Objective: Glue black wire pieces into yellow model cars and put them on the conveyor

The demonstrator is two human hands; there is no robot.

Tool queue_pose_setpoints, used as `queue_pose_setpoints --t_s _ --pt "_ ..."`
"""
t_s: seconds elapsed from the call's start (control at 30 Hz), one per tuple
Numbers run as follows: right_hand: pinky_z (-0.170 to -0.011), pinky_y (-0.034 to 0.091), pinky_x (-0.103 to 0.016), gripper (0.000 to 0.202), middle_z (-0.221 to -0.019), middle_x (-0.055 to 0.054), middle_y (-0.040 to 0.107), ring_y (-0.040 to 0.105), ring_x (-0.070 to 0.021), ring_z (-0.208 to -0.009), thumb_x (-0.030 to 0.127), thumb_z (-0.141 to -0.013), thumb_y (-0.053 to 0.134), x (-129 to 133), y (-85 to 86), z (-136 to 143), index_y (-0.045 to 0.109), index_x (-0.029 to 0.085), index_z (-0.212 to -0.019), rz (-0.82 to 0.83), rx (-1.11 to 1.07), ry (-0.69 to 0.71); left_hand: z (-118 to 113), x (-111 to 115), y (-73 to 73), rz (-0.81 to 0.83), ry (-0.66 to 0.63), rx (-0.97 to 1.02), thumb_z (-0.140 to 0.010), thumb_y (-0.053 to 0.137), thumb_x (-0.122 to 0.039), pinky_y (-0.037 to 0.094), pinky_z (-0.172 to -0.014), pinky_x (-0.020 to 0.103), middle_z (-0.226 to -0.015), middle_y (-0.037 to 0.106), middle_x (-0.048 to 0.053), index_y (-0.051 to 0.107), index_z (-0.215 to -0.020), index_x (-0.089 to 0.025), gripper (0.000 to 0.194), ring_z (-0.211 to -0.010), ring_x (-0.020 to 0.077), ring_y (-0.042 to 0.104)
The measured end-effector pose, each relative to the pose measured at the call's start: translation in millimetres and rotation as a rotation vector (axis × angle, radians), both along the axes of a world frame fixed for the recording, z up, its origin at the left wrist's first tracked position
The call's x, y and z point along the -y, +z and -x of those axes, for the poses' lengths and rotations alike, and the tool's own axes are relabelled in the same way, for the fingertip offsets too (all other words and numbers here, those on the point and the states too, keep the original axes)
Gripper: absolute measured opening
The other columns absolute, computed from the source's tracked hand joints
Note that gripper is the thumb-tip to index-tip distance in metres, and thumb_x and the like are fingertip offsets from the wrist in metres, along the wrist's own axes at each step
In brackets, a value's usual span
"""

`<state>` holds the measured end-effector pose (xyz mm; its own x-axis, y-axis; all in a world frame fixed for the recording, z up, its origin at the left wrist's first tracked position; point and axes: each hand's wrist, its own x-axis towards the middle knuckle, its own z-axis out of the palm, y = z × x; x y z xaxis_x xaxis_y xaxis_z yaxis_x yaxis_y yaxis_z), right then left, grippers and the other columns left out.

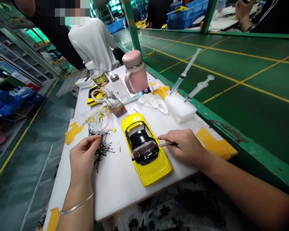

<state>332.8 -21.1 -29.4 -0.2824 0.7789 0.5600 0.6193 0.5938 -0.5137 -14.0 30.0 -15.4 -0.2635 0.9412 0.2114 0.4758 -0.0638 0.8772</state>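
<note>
A yellow model car (156,170) with a black interior and a clear windscreen lies on the white work board (115,192). My right hand (186,147) grips metal tweezers (167,144), their tips at the car's side by the windscreen. To the left of the car, my left hand (84,157) is closed in a pinch at the edge of a loose pile of thin black plastic sticks (106,148). Whatever sits between those fingertips is too small to make out. Behind the pile lies a clear plastic bag (97,119) with small yellow-and-black pieces.
Two syringes (186,69) stand in a white foam block (180,107) at the right. Farther back are a pink mug (137,75), a marker (141,93), a tissue (154,103), a bottle (98,75) and a small box of tools (119,110). A green conveyor (231,64) runs alongside.
</note>
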Motion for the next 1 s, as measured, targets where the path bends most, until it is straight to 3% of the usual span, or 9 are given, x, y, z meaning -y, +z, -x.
queue_pose_setpoints --t_s 0.6,0.8,1.0 --pt "-0.061 0.044 -0.024 0.044 -0.075 -0.003 0.076 0.066 -0.0141 -0.064 0.001 -0.075 0.05 0.8 -1.7 -0.2 0.081 0.013 -0.104 0.013 0.014 0.007 0.4 0.4 0.4 0.013 0.007 -0.016 -0.075 0.082 -0.04 0.046 -0.066 0.025 -0.082 0.073 0.001 0.082 -0.095 -0.023 0.026 -0.069 0.0136 0.057" --pt "-0.06 0.043 -0.024 0.041 -0.072 -0.003 0.075 0.066 -0.0141 -0.063 0.001 -0.074 0.049 1.0 -1.8 -0.8 0.081 0.014 -0.096 0.003 0.015 -0.01 -0.4 0.8 1.5 0.004 0.006 -0.021 -0.076 0.081 -0.039 0.046 -0.065 0.025 -0.083 0.073 0.001 0.082 -0.094 -0.023 0.024 -0.069 0.0138 0.057" --pt "-0.061 0.044 -0.024 0.046 -0.073 -0.003 0.075 0.066 -0.014 -0.063 0.001 -0.073 0.049 0.0 -1.0 -1.5 0.081 0.013 -0.104 0.018 0.021 0.008 -0.7 -0.2 0.8 0.003 0.006 -0.017 -0.076 0.081 -0.039 0.046 -0.065 0.025 -0.082 0.073 0.001 0.082 -0.094 -0.022 0.025 -0.069 0.0137 0.056"
